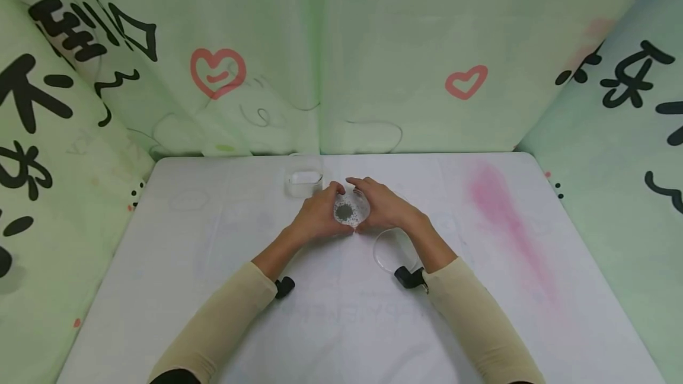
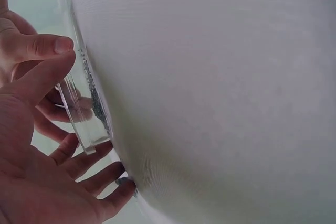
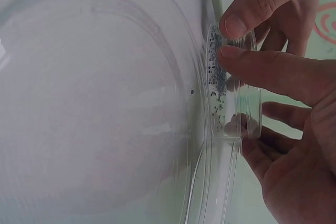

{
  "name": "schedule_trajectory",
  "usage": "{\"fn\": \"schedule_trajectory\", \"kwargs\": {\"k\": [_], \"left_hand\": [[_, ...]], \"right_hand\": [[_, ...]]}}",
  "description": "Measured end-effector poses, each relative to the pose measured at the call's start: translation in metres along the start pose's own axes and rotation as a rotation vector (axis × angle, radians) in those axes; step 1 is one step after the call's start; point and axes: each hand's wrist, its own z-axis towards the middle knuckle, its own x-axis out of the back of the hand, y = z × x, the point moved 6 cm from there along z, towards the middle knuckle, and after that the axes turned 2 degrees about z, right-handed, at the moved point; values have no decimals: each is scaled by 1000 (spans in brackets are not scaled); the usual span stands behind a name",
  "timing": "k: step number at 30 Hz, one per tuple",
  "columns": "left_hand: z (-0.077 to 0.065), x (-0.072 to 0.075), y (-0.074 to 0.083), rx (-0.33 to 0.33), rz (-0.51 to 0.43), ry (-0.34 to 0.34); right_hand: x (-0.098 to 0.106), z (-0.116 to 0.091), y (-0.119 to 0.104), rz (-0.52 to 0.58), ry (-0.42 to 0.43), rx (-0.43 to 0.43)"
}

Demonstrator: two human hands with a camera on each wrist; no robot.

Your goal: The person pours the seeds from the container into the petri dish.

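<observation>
Both hands hold a small clear round dish (image 1: 364, 205) over the table, with dark grey granules (image 1: 344, 212) gathered toward one side of its bottom. My left hand (image 1: 321, 213) grips its left side and my right hand (image 1: 386, 204) its right, thumbs close together at the near side. In the left wrist view the left thumb lies along the dish's wall (image 2: 85, 139), with the other fingers spread beneath. Through the wall in the right wrist view, granules (image 3: 216, 72) show beside the right thumb. Some fingers are hidden behind the dish.
A wide clear round lid or dish (image 3: 94, 93) lies on the white table (image 1: 341, 325), by the right forearm. Behind the left hand stands a clear container (image 1: 304, 184) near the back edge. Green curtains (image 1: 384, 34) enclose the back and sides.
</observation>
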Motion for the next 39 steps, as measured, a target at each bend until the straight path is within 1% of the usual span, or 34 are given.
{"fn": "schedule_trajectory", "kwargs": {"k": [7, 16, 22, 28, 30, 33, 36, 39], "left_hand": [[0, -1, 5, -3, 44, -18], [0, -2, 7, -33, 81, 10], [1, -4, 8, -54, 114, 21], [-2, -3, 10, -85, 121, 20], [-6, 0, 12, -94, 139, 19], [-15, 10, 17, -103, 138, 29], [-27, 26, 23, -126, 81, 62], [-34, 45, 22, -144, 28, 127]], "right_hand": [[0, -1, 0, 4, 1, 22], [-1, -2, 0, 10, 6, 47], [0, -4, 0, 1, 0, 38], [4, -8, -1, -4, 7, 38], [6, -10, -1, -8, 12, 32], [11, -15, -1, -3, 19, 19], [17, -23, 2, 11, 36, 1], [22, -30, 8, 7, 66, -5]]}}
